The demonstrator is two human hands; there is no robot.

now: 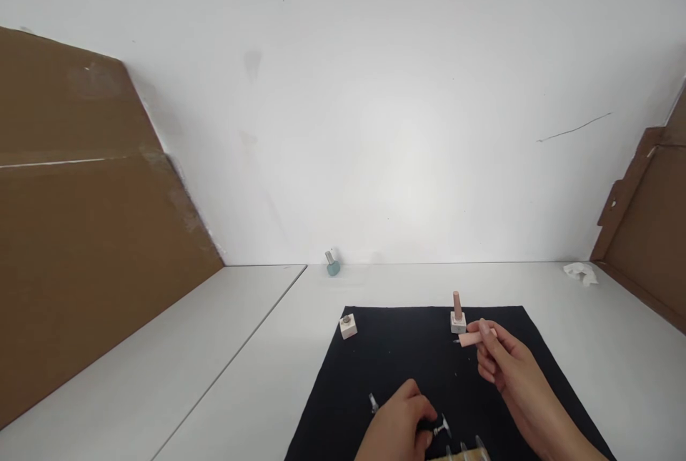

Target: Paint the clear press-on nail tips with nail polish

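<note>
Pinched between the thumb and fingers of my right hand (498, 354) is a pink tubular handle (471, 339) with a thin dark tip pointing left. Just behind it a small square white bottle (458, 323) with a tall pink cap stands upright. My left hand (401, 422) is lower on the black cloth (396, 354), its fingers curled around a small clear and silvery piece (442, 427). Another small clear piece (374, 402) lies left of that hand. An uncapped white square bottle (348, 327) sits at the cloth's back left corner.
A wooden holder (466, 455) with clear upright tips shows at the bottom edge. By the wall are a blue-green bottle (332, 265) and a crumpled white tissue (581, 274). Brown cardboard panels stand left (96, 232) and right (654, 218).
</note>
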